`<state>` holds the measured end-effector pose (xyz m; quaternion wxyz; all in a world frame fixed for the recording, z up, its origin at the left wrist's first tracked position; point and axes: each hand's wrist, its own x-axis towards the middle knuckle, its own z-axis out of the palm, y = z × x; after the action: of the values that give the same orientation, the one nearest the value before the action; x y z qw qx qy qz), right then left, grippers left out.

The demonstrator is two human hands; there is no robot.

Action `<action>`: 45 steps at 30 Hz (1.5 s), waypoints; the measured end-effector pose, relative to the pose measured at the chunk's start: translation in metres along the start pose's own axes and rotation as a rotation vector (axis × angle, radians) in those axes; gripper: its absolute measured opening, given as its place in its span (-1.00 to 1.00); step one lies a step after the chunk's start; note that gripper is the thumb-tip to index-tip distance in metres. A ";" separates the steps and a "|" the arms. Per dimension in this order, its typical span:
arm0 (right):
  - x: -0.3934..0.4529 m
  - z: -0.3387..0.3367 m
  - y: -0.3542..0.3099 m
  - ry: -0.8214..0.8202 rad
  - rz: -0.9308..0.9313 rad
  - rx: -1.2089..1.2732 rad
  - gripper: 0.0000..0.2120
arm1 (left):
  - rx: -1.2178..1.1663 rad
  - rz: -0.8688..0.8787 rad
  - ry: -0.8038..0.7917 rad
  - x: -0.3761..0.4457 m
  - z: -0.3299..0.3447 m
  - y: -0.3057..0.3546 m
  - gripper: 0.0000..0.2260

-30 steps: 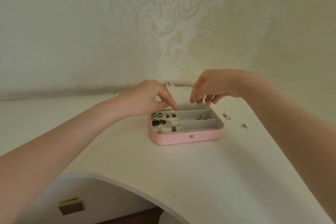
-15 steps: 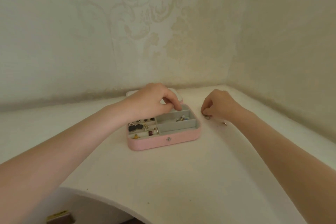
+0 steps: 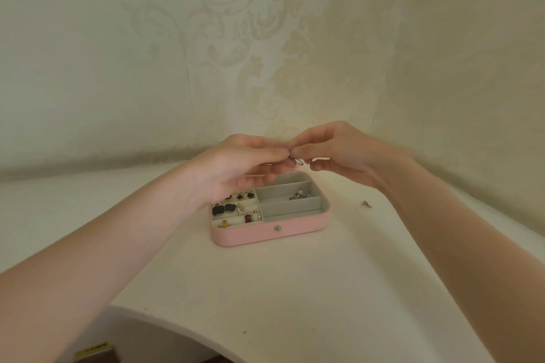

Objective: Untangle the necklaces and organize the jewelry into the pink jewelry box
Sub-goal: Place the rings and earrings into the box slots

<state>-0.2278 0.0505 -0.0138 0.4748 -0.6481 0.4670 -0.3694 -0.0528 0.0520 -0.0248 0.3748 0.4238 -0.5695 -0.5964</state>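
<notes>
The pink jewelry box point(image 3: 295, 228) lies open on the white table, its grey compartments facing up. Earrings and rings point(image 3: 236, 211) fill the left section, and a small cluster of jewelry point(image 3: 299, 195) sits in a right compartment. Above the box, my left hand point(image 3: 236, 168) and my right hand point(image 3: 336, 150) meet fingertip to fingertip. Between them they pinch a small metal hoop piece point(image 3: 296, 160). The box's lid is mostly hidden behind my hands.
A small metal jewelry piece point(image 3: 366, 204) lies loose on the table to the right of the box. The white table point(image 3: 265, 289) has a curved front edge, and patterned walls meet in a corner behind it.
My right hand lifted the small hoop piece off the table at the right and carried it above the box. My left hand rose from the box and now pinches it too.
</notes>
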 end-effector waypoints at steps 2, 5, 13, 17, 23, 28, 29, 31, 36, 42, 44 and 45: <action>-0.001 0.001 0.001 -0.006 0.011 -0.031 -0.87 | 0.057 0.011 0.023 0.003 0.003 -0.005 -0.89; -0.005 -0.008 0.001 0.045 0.017 -0.142 -0.88 | 0.338 0.116 0.108 0.011 0.009 -0.010 -0.91; -0.014 -0.032 0.022 -0.008 0.424 -1.180 -0.78 | 0.998 0.297 0.134 0.022 0.014 -0.020 -0.90; -0.015 -0.030 0.033 0.052 0.416 -1.119 -0.77 | 1.009 0.333 0.110 0.014 0.014 -0.015 -0.89; -0.014 -0.017 0.008 0.160 0.168 -0.650 -0.91 | 0.705 0.352 0.103 0.003 -0.003 -0.003 -0.88; -0.010 0.022 -0.017 -0.051 0.074 -0.220 -0.90 | 0.633 0.335 0.002 -0.011 -0.018 0.002 -0.89; -0.008 0.028 -0.017 -0.064 0.084 -0.188 -0.91 | 0.645 0.338 0.008 -0.012 -0.022 0.001 -0.89; -0.004 0.038 -0.016 -0.083 0.111 -0.115 -0.91 | 0.645 0.331 0.007 -0.016 -0.031 -0.003 -0.88; 0.002 0.054 -0.010 -0.131 0.128 -0.037 -0.90 | 0.569 0.310 -0.032 -0.024 -0.045 -0.013 -0.83; 0.002 0.058 -0.009 -0.202 0.167 0.123 -0.78 | 0.633 0.363 -0.022 -0.027 -0.057 -0.023 -0.84; 0.002 0.056 -0.009 -0.194 0.164 0.157 -0.75 | 0.616 0.393 -0.012 -0.026 -0.058 -0.025 -0.83; 0.002 0.055 -0.009 -0.198 0.157 0.153 -0.78 | 0.609 0.406 -0.002 -0.026 -0.058 -0.025 -0.82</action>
<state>-0.1743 0.0644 -0.0201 0.5938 -0.6048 0.4379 -0.2999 0.0120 0.0569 -0.0474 0.3414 0.3938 -0.7939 -0.3133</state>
